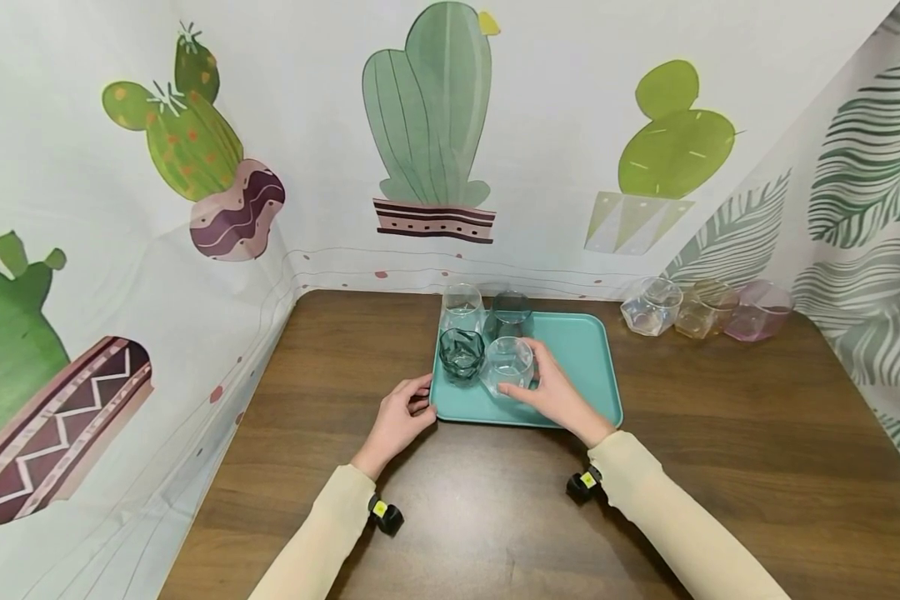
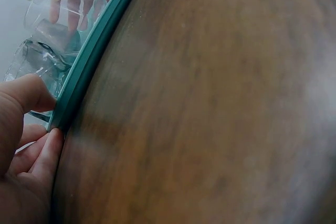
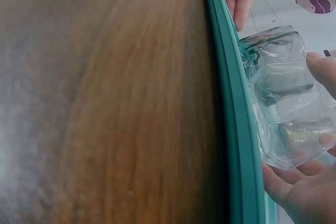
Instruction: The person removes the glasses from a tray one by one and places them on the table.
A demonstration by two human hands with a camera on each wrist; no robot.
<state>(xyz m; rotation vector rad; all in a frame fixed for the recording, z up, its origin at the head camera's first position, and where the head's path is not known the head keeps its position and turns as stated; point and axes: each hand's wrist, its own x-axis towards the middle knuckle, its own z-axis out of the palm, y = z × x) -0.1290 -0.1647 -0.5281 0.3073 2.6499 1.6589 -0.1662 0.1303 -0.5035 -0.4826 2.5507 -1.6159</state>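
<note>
A teal tray lies on the wooden table, with several glasses on its left half. My right hand grips a clear glass at the front, thumb on the near side and fingers round the right. The glass stands upright against a dark green, wavy-sided glass. Behind these are another clear glass and a dark grey glass. My left hand pinches the tray's front left corner; in the left wrist view its thumb is over the rim and fingertips are below.
At the back right of the table three glasses stand in a row: a clear iridescent one, an amber one and a pink one. A cactus-printed cloth hangs right behind the table and along its sides.
</note>
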